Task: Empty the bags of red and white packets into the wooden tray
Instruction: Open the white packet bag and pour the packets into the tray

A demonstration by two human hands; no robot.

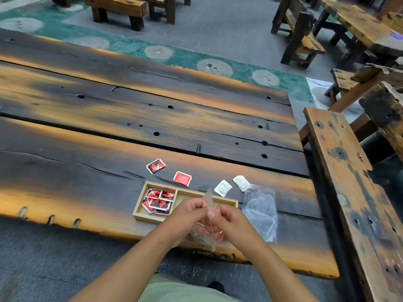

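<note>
Both hands meet over the wooden tray (139, 209): the left hand (189, 212) and right hand (229, 221) each pinch a clear bag (209, 198) held edge-on between them. Red packets (158, 201) fill the tray's left compartment. Four more packets and an empty bag (260, 211) lie on the surface (87, 131) beyond.

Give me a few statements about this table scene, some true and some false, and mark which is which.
1. Both hands, left hand and right hand, hold a clear bag. True.
2. The wooden tray has its red packets in the right compartment. False: they fill the left one.
3. Another clear bag lies flat right of the tray. True.
4. Every packet is inside the tray. False: two red ones and two white packets lie on the table.
</note>
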